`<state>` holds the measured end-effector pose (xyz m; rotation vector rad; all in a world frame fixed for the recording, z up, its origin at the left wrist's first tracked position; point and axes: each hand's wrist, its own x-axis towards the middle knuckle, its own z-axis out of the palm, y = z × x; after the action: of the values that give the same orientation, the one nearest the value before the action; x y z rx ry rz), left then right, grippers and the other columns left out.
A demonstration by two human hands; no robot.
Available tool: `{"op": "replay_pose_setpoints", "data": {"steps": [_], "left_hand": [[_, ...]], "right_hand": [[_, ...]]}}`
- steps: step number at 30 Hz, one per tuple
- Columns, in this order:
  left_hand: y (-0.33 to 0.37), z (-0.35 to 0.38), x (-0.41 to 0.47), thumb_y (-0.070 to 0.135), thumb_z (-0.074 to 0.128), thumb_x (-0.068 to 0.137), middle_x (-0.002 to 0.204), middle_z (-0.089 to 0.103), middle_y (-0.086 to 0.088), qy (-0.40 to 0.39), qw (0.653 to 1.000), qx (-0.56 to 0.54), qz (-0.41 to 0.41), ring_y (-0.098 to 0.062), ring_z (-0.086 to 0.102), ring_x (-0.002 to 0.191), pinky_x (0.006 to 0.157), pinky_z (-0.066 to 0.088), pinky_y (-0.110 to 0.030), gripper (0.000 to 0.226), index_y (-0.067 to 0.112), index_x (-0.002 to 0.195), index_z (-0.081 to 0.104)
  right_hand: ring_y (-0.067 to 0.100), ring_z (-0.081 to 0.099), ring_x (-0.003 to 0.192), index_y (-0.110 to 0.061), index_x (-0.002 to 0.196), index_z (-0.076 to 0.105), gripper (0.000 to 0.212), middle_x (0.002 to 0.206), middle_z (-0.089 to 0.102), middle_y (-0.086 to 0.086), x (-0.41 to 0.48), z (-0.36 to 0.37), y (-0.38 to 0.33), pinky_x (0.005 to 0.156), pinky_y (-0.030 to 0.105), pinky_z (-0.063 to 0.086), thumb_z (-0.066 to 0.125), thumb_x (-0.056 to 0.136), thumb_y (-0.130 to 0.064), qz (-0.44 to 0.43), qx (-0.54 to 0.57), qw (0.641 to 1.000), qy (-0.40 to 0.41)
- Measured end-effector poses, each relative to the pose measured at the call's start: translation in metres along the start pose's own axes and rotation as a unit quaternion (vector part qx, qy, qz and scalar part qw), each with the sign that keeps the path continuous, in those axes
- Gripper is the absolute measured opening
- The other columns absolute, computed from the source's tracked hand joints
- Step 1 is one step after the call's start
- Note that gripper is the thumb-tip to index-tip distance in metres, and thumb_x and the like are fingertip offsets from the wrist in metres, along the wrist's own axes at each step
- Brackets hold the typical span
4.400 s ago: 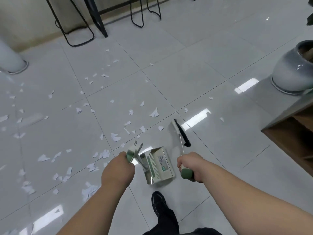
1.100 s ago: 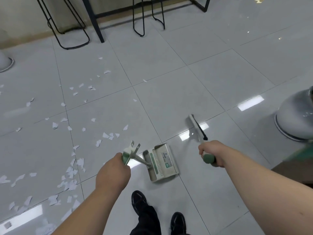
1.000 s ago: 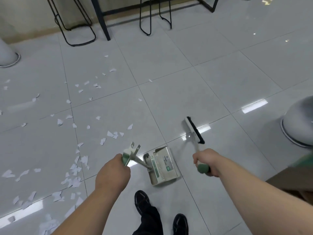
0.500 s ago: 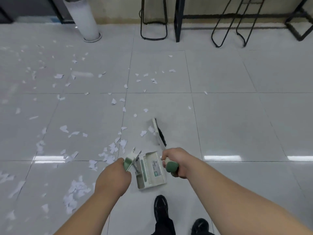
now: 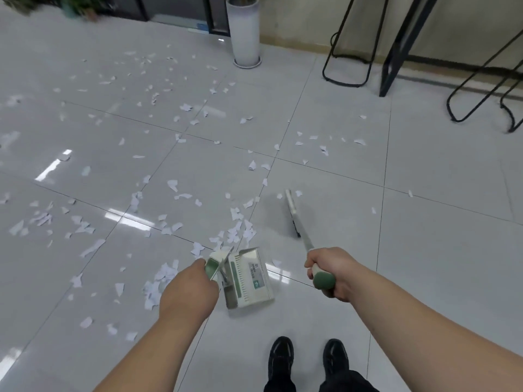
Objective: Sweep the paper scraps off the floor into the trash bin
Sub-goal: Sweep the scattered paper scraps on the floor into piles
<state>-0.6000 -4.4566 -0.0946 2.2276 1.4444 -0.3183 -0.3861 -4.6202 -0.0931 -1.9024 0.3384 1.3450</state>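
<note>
Glossy grey tiles (image 5: 424, 250) are carrying paper scraps (image 5: 239, 229) from nine o'clock through twelve, thickest at centre. The left hand (image 5: 188, 292) is curling round the handle of the dustpan (image 5: 249, 278), holding it low beside that heap. The right hand (image 5: 329, 271) is gripping the broom (image 5: 293, 213), its head reaching toward one o'clock. Gathering looks to be starting; next, the brush is needing a pull toward eight o'clock, driving scraps into the pan. No bin is showing.

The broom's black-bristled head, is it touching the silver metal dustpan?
Apart. The head view shows a strip of bare grey tile between the black-bristled broom head and the silver metal dustpan.
</note>
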Motion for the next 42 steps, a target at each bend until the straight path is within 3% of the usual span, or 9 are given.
{"op": "replay_pose_setpoints", "data": {"steps": [3,8,14,21,31,42], "left_hand": [[-0.017,-0.007,-0.004,0.014,0.047,0.088,0.077,0.055,0.006,0.008,1.0,-0.007,-0.022,-0.024,0.056,0.077,0.06,0.038,-0.03,0.007,0.021,0.089,0.049],[-0.049,-0.011,-0.016,0.013,0.047,0.088,0.079,0.057,0.005,0.016,0.998,-0.015,-0.062,-0.021,0.055,0.074,0.058,0.037,-0.029,0.01,0.023,0.084,0.046],[-0.077,-0.005,-0.031,0.014,0.047,0.087,0.078,0.059,0.003,0.017,0.994,-0.035,-0.106,-0.021,0.057,0.073,0.058,0.039,-0.03,0.006,0.02,0.087,0.048],[-0.102,0.001,-0.042,0.013,0.047,0.085,0.077,0.059,0.003,0.023,0.986,-0.056,-0.155,-0.019,0.056,0.069,0.055,0.037,-0.03,0.009,0.021,0.087,0.049],[-0.14,-0.002,-0.073,0.012,0.046,0.087,0.077,0.059,0.002,0.043,0.965,-0.107,-0.235,-0.014,0.053,0.064,0.051,0.033,-0.028,0.008,0.019,0.085,0.049],[-0.161,0.017,-0.115,0.012,0.048,0.086,0.076,0.061,0.0,0.069,0.906,-0.179,-0.378,-0.016,0.057,0.066,0.053,0.038,-0.028,0.008,0.018,0.083,0.051]], "right_hand": [[0.022,0.051,0.053,-0.013,0.089,0.058,0.014,0.082,0.061,0.012,-0.001,0.027,0.006,0.041,0.015,0.038,0.059,0.079,-0.005,0.021,-0.006,1.0,0.012],[0.02,0.047,0.044,-0.015,0.088,0.056,0.016,0.068,0.055,0.01,-0.009,0.074,0.016,0.041,0.015,0.035,0.055,0.077,-0.003,0.057,-0.013,0.998,-0.024],[0.019,0.052,0.042,-0.017,0.093,0.057,0.017,0.074,0.059,0.007,-0.016,0.123,0.013,0.041,0.015,0.036,0.059,0.079,-0.008,0.075,0.016,0.991,-0.106],[0.014,0.047,0.038,-0.018,0.097,0.056,0.016,0.06,0.059,0.002,0.006,0.141,-0.016,0.034,0.013,0.032,0.059,0.082,-0.013,0.1,0.08,0.974,-0.184],[0.016,0.039,0.037,-0.015,0.097,0.056,0.019,0.059,0.057,0.007,-0.025,0.164,-0.016,0.042,0.018,0.028,0.058,0.079,-0.007,0.029,-0.149,0.962,-0.225],[0.014,0.031,0.043,-0.018,0.102,0.054,0.025,0.063,0.053,0.005,-0.014,0.204,-0.042,0.036,0.017,0.026,0.055,0.079,-0.009,0.065,-0.329,0.876,-0.346]]}}
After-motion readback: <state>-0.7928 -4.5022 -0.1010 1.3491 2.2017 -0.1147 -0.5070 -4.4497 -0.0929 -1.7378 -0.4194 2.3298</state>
